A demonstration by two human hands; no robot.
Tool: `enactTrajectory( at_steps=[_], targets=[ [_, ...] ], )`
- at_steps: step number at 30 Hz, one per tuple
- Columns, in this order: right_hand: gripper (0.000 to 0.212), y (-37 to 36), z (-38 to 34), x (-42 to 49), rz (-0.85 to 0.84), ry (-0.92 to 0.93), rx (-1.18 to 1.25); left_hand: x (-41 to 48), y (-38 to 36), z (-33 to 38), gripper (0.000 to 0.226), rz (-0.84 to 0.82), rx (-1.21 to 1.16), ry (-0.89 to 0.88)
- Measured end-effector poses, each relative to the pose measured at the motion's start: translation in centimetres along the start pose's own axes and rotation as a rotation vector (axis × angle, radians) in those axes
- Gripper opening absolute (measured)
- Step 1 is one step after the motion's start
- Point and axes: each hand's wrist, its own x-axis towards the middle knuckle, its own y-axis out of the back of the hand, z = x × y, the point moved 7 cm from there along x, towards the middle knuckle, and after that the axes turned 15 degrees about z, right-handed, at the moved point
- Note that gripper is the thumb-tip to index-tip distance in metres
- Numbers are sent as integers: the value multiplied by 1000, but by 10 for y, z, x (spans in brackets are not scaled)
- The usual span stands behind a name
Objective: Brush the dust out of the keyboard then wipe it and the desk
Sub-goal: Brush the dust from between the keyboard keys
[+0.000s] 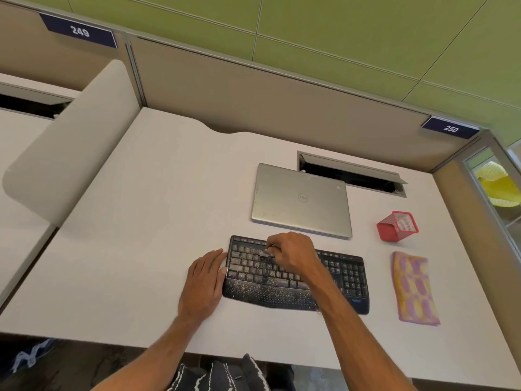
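A black keyboard (pixel 346 275) lies near the front edge of the white desk (pixel 146 210); pale dust covers its left keys and palm rest. My right hand (pixel 293 253) hovers over the upper left keys and pinches a small brush (pixel 265 252), whose light bristles touch the keys. My left hand (pixel 205 280) rests flat on the desk, fingers straight, with the fingertips against the keyboard's left edge. A pink and yellow checked cloth (pixel 414 289) lies folded on the desk to the right of the keyboard.
A shut silver laptop (pixel 301 201) lies just behind the keyboard. A red mesh pen holder (pixel 397 225) lies on its side at the right. An open cable slot (pixel 349 173) sits in the desk behind the laptop. Grey partition walls enclose the desk at the back and right.
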Motion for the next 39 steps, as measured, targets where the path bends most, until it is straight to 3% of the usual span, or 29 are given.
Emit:
enactTrajectory(
  at_steps=[7,14,20,25,30,35,39],
  targets=[
    [20,-9,-23,1,-15,16,99,0,-1,0,49,-6,0,8],
    [19,8,-3,2,172,-241,139,0,-1,0,48,-7,11,-2],
    [16,-9,-4,-2,72,-295,159,0,-1,0,48,-7,16,-2],
    [17,-1,-3,5,156,-334,160,1,-1,1,48,-11,20,-6],
    [17,-12,-6,8,39,-353,152,1,0,1,48,-9,14,1],
    [17,-5,-4,10,145,-437,196,1,-2,-1,48,-18,3,10],
    [12,-13,-10,11,25,-403,182,1,-1,0,48,-20,6,14]
  ],
)
